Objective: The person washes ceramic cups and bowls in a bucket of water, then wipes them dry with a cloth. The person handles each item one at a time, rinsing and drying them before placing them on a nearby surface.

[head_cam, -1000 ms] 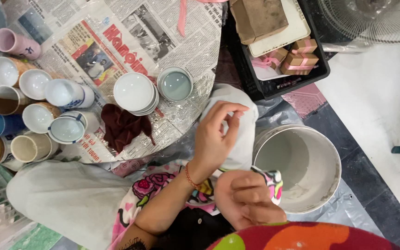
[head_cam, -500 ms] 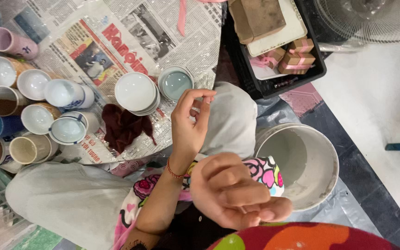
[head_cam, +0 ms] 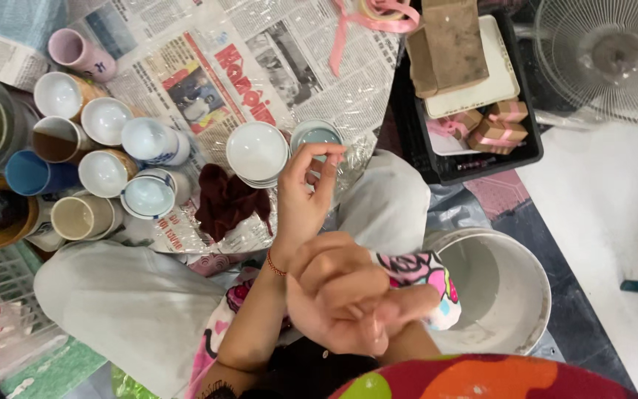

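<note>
A stack of glossy white glazed ceramic bowls [head_cam: 258,154] sat on crinkly clear plastic film [head_cam: 356,89] laid over matt printed newspaper [head_cam: 208,66]. A soft dark maroon cloth rag [head_cam: 228,203] lay crumpled beside them. The round white plastic bucket [head_cam: 507,292] looked smooth and chalky-smeared inside.

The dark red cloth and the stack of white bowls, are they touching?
Cannot tell: in the head view the dark red cloth lies right beside the stack of white bowls, no clear gap.
</note>
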